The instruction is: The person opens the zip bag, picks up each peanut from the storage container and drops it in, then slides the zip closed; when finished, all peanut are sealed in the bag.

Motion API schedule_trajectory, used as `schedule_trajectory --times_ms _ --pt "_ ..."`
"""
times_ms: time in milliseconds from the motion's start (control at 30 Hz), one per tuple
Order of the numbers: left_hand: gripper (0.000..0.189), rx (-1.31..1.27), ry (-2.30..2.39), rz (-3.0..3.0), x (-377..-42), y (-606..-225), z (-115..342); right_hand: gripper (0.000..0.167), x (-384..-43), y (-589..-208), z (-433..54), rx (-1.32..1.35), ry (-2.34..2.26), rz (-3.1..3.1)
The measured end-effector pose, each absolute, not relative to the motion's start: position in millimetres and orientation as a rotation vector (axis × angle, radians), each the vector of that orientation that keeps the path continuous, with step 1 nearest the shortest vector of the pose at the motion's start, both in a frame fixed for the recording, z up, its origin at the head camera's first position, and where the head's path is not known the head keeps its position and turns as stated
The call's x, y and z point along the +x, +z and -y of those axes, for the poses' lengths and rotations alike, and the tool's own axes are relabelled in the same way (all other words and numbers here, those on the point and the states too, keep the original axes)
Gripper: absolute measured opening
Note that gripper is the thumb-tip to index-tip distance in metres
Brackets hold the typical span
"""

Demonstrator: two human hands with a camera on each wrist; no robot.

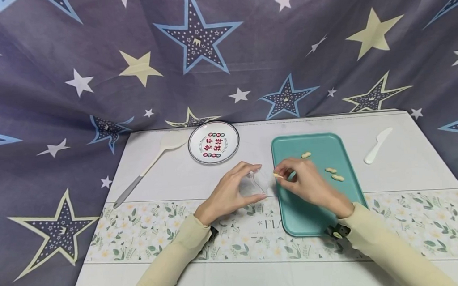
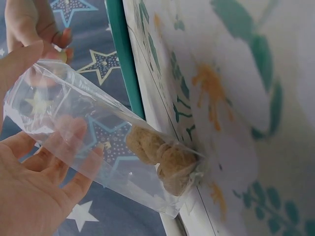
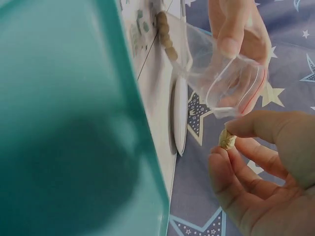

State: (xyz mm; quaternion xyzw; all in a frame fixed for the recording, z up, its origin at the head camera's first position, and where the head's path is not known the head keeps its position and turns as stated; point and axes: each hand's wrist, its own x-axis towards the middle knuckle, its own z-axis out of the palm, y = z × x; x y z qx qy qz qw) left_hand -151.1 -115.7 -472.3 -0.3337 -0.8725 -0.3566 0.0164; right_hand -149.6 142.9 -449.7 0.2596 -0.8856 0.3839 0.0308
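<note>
My left hand (image 1: 225, 192) holds a clear zip-lock bag (image 2: 113, 115) upright by its upper part, thumb on one side and fingers on the other. At the bottom of the bag lie several peanuts in their shells (image 2: 174, 167). Just right of the bag's mouth, my right hand (image 1: 308, 181) pinches a single peanut (image 3: 227, 140) between thumb and fingertips, apart from the bag. This hand hovers over the left side of a teal tray (image 1: 307, 220). Three more peanuts (image 1: 338, 177) lie on the tray, beyond and right of the right hand.
A round plate (image 1: 232, 138) with red lettering sits at the back, beside a cream spatula (image 1: 150, 166) with a grey handle. Right of the tray lies a white plastic knife (image 1: 377, 146). A starry curtain (image 1: 248, 78) hangs behind the table (image 1: 400, 165).
</note>
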Motion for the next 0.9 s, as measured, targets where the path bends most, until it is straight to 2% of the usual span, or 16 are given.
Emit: schedule_trajectory --times_ms 900 --pt "0.079 -1.029 -1.121 2.722 -149.7 -470.2 114.1 0.012 -142.3 -448.5 -115.5 0.880 1.302 2.703"
